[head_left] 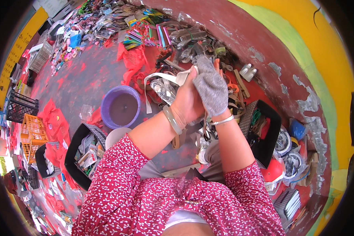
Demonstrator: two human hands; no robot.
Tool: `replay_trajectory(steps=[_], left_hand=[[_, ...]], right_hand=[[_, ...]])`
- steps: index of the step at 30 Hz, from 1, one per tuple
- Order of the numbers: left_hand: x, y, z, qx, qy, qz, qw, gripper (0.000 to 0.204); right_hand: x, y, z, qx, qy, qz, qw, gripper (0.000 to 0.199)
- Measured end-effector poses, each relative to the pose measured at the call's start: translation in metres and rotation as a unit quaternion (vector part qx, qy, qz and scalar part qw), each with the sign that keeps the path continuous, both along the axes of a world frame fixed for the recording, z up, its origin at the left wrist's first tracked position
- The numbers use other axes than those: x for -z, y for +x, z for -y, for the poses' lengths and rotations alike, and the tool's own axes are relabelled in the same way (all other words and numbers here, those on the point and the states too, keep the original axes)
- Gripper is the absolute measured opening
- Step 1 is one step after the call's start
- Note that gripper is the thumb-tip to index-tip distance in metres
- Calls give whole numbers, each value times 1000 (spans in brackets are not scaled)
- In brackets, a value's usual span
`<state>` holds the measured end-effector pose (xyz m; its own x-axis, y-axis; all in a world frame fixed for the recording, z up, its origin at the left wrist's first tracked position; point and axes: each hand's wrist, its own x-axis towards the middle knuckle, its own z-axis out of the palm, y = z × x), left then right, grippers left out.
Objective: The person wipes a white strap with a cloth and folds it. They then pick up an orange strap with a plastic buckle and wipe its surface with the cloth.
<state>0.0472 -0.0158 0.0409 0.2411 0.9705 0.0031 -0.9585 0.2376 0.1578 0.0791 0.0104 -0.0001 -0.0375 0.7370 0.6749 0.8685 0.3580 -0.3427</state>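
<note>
Orange crate: an open lattice (31, 131), far to my left on the floor.
Left black box: its rim (72, 165) stands near my left sleeve, with packets inside.
Purple basin: its wall (106, 106) rises just beyond my left forearm, with dark liquid-looking contents.
White strap: it (161, 75) loops beside my left hand; I cannot tell whether I hold its end.
Left hand: my left hand (187, 100) is raised and turned inward, thumb up along the grey cloth's edge. The other fingers are hidden behind it, so I cannot tell how tightly they close.
Left forearm: it slants up from the lower left, elbow bent, a pale bangle (171, 120) at the wrist.
Grey cloth: knit and wrinkled (208, 78), it covers my right hand down to the wrist, above the floor litter. I judge it light, soft, stretchy, hardly slippery and not fragile; the cuff edge seems the surest hold.
Right hand: my right hand (218, 94) is inside the cloth, upright, against the left; its finger state is hidden.
Right forearm: it rises steeply, leaning inward, with a silver bangle (222, 120).
Right black box: its rim (276, 129) tilts beside that forearm.
</note>
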Motion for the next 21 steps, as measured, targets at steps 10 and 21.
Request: replay_trajectory(steps=[10,21], left_hand=[[-9,-25,-9,-100,-7,-156,983,74],[-11,-21,-2,-68,-8,-90,994,61]], right_hand=[[-26,41,4,-381,-166,-156,896,45],[-36,30,11,-434,-200,-357,803,21]])
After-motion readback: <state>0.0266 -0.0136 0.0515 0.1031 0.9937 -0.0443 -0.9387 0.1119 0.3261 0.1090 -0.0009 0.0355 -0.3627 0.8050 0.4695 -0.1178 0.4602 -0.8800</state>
